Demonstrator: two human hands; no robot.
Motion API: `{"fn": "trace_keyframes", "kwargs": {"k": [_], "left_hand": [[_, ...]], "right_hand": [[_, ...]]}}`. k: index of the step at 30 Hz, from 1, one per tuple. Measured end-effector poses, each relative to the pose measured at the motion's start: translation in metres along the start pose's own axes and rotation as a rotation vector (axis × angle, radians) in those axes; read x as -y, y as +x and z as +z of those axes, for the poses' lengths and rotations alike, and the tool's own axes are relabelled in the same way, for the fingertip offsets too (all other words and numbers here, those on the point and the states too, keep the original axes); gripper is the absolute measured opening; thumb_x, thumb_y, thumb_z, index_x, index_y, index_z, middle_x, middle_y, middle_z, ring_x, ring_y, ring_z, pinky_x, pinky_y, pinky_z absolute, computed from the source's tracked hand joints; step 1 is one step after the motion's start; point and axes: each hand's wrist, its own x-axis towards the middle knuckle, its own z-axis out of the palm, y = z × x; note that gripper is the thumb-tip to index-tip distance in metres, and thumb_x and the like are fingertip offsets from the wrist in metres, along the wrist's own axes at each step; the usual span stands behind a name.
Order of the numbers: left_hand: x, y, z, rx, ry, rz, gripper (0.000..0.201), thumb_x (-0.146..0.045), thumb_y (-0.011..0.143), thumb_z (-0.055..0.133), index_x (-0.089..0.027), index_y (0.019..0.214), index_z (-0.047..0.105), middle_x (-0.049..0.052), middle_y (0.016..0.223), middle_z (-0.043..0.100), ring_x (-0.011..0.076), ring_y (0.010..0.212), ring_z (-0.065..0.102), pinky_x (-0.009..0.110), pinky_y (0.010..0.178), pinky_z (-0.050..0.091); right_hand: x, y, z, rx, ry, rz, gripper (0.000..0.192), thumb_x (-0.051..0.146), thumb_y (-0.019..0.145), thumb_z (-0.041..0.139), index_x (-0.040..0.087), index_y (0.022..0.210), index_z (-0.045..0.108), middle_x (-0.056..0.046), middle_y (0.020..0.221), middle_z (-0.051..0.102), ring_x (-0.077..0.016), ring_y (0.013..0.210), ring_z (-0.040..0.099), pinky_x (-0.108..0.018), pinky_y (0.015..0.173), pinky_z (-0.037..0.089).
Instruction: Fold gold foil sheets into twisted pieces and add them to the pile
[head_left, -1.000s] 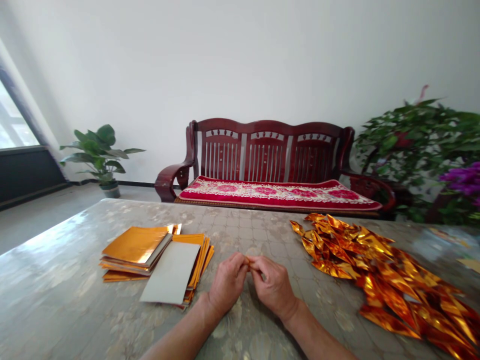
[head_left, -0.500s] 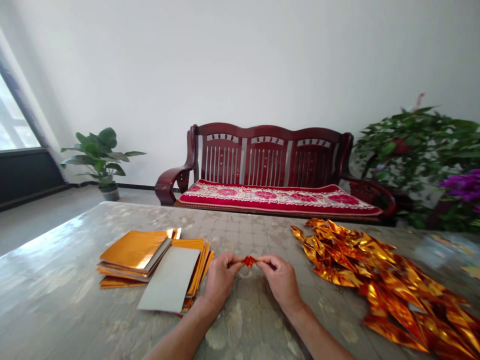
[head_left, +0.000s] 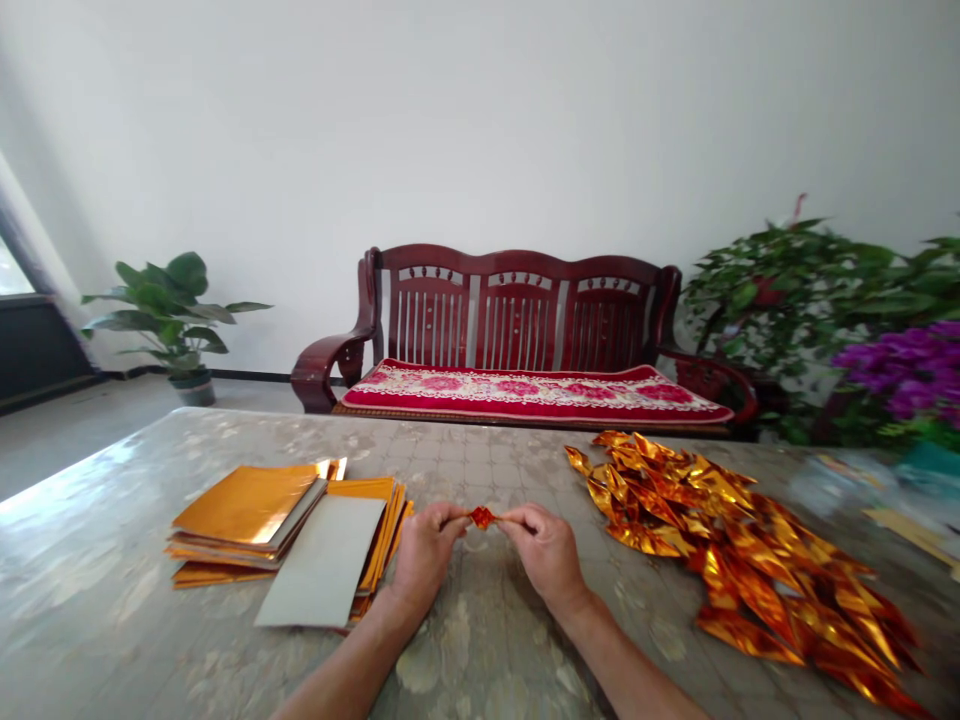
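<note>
A small folded piece of shiny orange-gold foil paper is stretched between my two hands above the table. My left hand pinches its left tip between thumb and fingers. At the other end, my right hand pinches the right tip. Just left of my left hand lies a stack of foil sheets, with a second stack beside it topped by a sheet grey side up. To the right of my right hand spreads a heap of folded gold foil pieces, pointed and crinkled.
The table has a patterned, glossy cover. Clear plastic bags lie at its right end, near purple flowers. Beyond the far edge stands a dark red wooden bench; a potted plant is at the left.
The view has turned slightly right, so everything sits further left in it. Both hands still pinch the foil piece by its tips; its folded middle looks slightly narrower.
</note>
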Motion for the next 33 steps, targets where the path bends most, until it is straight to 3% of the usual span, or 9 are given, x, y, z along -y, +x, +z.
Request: {"fn": "trace_keyframes", "kwargs": {"k": [5,15,19,24,28,33], "left_hand": [[-0.002,0.000,-0.002,0.054,-0.007,-0.009,0.023,-0.032,0.080,0.058,-0.023,0.087,0.078,0.002,0.081,0.078,0.0199,0.072,0.068,0.028,0.068,0.049],[0.002,0.002,-0.001,0.049,0.015,-0.019,0.023,-0.031,0.081,0.057,-0.022,0.086,0.077,0.003,0.077,0.077,0.0195,0.069,0.068,0.028,0.067,0.051],[0.011,0.004,0.004,0.067,-0.056,-0.030,0.029,-0.026,0.077,0.060,-0.020,0.103,0.074,0.004,0.088,0.078,0.0200,0.078,0.071,0.030,0.073,0.055],[0.012,0.005,0.005,0.057,-0.043,-0.042,0.042,-0.022,0.076,0.061,-0.017,0.118,0.066,0.005,0.094,0.076,0.0174,0.070,0.070,0.029,0.068,0.055],[0.011,0.004,0.004,0.068,-0.026,-0.035,0.041,-0.021,0.077,0.060,-0.017,0.117,0.066,0.006,0.096,0.076,0.0154,0.067,0.069,0.028,0.067,0.054],[0.012,0.004,0.003,0.077,0.010,-0.014,0.038,-0.023,0.079,0.058,-0.016,0.114,0.067,0.006,0.096,0.076,0.0170,0.073,0.070,0.029,0.072,0.055]], "right_hand": [[-0.009,0.000,0.000,-0.014,-0.003,0.003,0.016,0.025,0.082,0.060,0.024,0.075,0.075,-0.001,0.075,0.072,-0.0166,0.073,0.068,-0.024,0.069,0.051],[-0.013,0.000,-0.004,0.016,-0.061,-0.053,0.020,0.024,0.086,0.057,0.025,0.086,0.077,-0.003,0.083,0.074,-0.0187,0.080,0.070,-0.027,0.074,0.053],[-0.020,0.002,-0.007,-0.035,-0.100,-0.043,0.020,0.027,0.087,0.057,0.025,0.090,0.076,-0.003,0.089,0.075,-0.0199,0.084,0.070,-0.029,0.078,0.054],[-0.029,0.004,-0.013,-0.076,-0.167,-0.042,0.021,0.029,0.090,0.055,0.025,0.093,0.076,-0.003,0.094,0.074,-0.0196,0.088,0.070,-0.029,0.079,0.053],[-0.035,0.008,-0.024,-0.157,-0.301,-0.064,0.025,0.033,0.092,0.053,0.024,0.095,0.075,-0.004,0.095,0.073,-0.0196,0.089,0.069,-0.029,0.079,0.051],[-0.042,0.019,-0.054,-0.264,-0.516,-0.026,0.030,0.038,0.092,0.050,0.023,0.095,0.076,-0.005,0.092,0.072,-0.0195,0.083,0.066,-0.028,0.073,0.048]]}}
